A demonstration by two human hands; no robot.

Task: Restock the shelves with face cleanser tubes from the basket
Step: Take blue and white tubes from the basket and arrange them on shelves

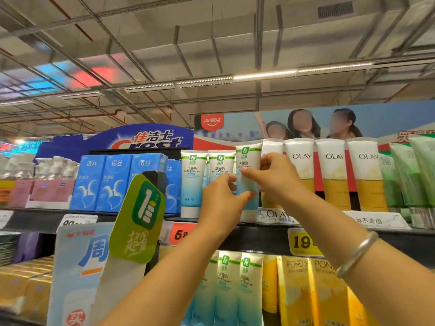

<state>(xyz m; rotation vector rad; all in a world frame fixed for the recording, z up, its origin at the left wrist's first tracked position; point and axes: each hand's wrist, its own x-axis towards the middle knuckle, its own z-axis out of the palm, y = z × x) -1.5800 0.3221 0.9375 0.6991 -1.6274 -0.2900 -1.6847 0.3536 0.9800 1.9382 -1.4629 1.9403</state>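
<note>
Both hands held one white-and-blue face cleanser tube (247, 177) upright on the dark top shelf (259, 236). The left hand (220, 198) pinched its lower part from 8 o'clock, and the right hand (273, 175) gripped its middle from 3 o'clock. Two same tubes (204, 182) stood at its 9 o'clock, and white-and-yellow Olay tubes (332, 175) at 3 o'clock.

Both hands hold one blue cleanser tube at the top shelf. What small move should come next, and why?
Probably lower the tube straight down and let go. The left hand and right hand hold it higher than the two matching tubes on its left, in the gap before the Olay tubes.
</note>
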